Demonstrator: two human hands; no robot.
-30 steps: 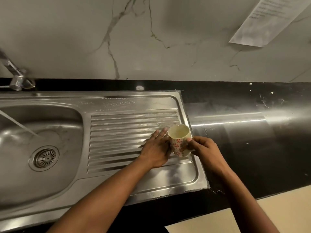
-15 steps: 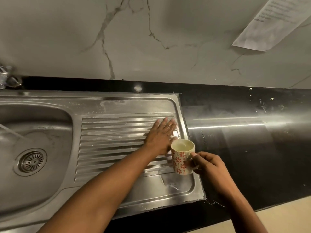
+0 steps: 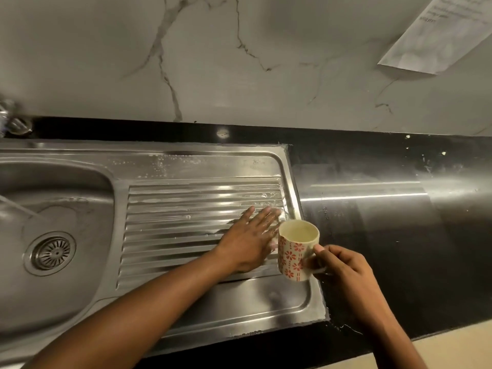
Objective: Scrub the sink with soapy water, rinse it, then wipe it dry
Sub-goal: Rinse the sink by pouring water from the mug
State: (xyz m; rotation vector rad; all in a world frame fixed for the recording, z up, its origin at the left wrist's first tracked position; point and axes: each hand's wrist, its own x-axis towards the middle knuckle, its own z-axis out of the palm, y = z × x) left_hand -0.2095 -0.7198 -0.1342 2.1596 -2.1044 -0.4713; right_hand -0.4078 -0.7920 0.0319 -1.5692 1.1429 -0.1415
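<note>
Head view: my right grip (image 3: pixel 343 272) clamps the mug (image 3: pixel 294 253), left grip (image 3: pixel 247 241) flat, apart on the sink (image 3: pixel 186 166); tipping could wet the table (image 3: pixel 399 235).

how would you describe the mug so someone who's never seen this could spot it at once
Start at the steel sink and follow its ribbed drainboard to the right edge, where it meets the black counter. There the right hand holds a cream mug by its handle. Nothing else here has red flowers printed on it.
</note>
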